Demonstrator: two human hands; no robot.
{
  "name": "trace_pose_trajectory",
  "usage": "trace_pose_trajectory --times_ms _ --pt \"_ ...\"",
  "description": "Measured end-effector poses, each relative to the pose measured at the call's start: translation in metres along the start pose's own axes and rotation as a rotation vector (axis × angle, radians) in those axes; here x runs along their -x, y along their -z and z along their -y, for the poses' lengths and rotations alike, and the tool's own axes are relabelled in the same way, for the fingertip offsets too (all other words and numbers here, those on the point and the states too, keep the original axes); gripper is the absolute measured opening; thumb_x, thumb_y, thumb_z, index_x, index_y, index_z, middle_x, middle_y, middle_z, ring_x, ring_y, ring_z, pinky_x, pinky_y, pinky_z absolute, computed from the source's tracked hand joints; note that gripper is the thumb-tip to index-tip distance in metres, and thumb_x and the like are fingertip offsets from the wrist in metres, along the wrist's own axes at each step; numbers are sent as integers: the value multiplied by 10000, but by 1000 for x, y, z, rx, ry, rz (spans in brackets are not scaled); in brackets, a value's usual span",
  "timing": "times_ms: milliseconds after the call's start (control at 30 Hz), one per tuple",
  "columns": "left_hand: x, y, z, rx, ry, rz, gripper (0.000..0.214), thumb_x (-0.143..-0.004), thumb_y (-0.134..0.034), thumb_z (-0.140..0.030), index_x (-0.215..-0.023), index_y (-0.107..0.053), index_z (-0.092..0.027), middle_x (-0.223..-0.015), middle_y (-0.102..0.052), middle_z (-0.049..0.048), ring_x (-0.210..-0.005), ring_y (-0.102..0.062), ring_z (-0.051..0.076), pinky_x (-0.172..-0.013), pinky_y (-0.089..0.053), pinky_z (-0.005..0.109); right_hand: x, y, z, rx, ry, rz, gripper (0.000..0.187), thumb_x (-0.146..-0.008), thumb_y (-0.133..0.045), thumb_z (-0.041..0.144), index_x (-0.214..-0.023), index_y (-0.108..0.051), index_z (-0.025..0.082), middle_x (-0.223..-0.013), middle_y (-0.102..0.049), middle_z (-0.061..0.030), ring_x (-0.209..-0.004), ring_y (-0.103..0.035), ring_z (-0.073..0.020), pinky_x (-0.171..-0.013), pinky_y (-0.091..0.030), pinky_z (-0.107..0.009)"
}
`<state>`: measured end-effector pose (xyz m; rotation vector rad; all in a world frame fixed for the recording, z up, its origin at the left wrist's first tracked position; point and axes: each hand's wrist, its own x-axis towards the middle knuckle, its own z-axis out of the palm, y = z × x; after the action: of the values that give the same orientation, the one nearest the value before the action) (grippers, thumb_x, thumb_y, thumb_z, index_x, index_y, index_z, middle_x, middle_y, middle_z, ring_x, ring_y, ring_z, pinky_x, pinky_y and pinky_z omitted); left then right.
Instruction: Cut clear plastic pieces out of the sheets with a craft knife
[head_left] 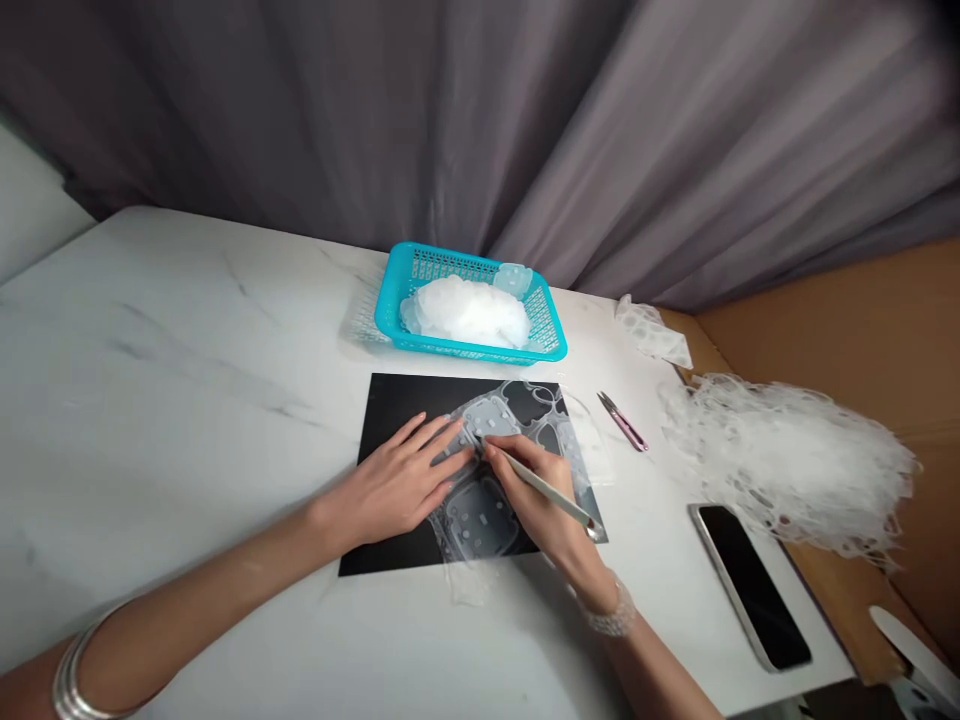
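Observation:
My left hand (pixel 409 475) lies flat with fingers spread, pressing on a clear, thin plastic sheet (pixel 484 515) with rounded shapes and small raised marks. Under the sheet is a black rectangular mat (pixel 394 400). In a pen grip, my right hand (pixel 536 490) is closed on a slim white pen-shaped tool (pixel 551 492) with a silver back end. Its tip meets the sheet close to my left fingertips; my fingers partly hide it, so I cannot tell the kind of tip. Strips with cut-out openings extend over the mat's upper right part.
Behind the mat, a blue plastic basket (pixel 480 350) holds a heap of translucent pieces (pixel 469 310). Pink-handled thread snips (pixel 622 422) lie to the right. Beyond them is a tangled pile of clear plastic scraps (pixel 795 465), with a phone (pixel 750 585) in front near the table's right edge.

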<state>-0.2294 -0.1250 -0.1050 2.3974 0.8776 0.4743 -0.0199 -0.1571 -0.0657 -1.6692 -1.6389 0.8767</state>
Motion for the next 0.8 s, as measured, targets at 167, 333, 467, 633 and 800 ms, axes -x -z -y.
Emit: trace_pose_trajectory --times_ms 167,333,467,633,800 --pt "0 4 -3 8 4 24 455 -979 -447 -312 -1422 -528 -248 -1589 -389 97 -1478 -313 339 -1211 -122 575 -3 -8 0 149 98 -2 251 -985 -527 365 -1002 -735 225 -901 -774 -49 -749 -714 -203 -741 -530 -323" --pt "0 4 -3 104 8 -11 444 -960 -463 -302 -1388 -561 -234 -1581 -400 114 -1472 -317 364 -1210 -84 572 -6 -17 -5 258 186 -34 221 -994 -519 323 -1014 -712 218 -939 -755 -67 -785 -705 -205 -731 -519 -318" --pt "-1 2 -2 120 28 -19 438 -954 -470 -304 -1377 -569 -252 -1578 -407 104 -1474 -314 356 -1212 -55 576 -4 -15 -7 325 302 -21 201 -997 -496 259 -978 -686 197 -942 -726 -94 -815 -699 -215 -744 -541 -338" --pt "-1 0 -1 208 29 -60 458 -928 -510 -286 -1381 -574 -250 -1567 -424 104 -1464 -329 371 -1211 -51 590 0 -10 -12 336 476 6 172 -989 -484 185 -971 -656 191 -936 -713 -117 -983 -685 -247 -803 -579 -367" --pt "-1 1 -3 -92 -8 -2 467 -961 -450 -286 -1403 -546 -173 -1545 -446 154 -1441 -365 359 -1205 -133 580 -8 -17 -20 429 620 -16 205 -994 -451 126 -996 -653 161 -865 -692 -117 -942 -669 -247 -809 -582 -392"
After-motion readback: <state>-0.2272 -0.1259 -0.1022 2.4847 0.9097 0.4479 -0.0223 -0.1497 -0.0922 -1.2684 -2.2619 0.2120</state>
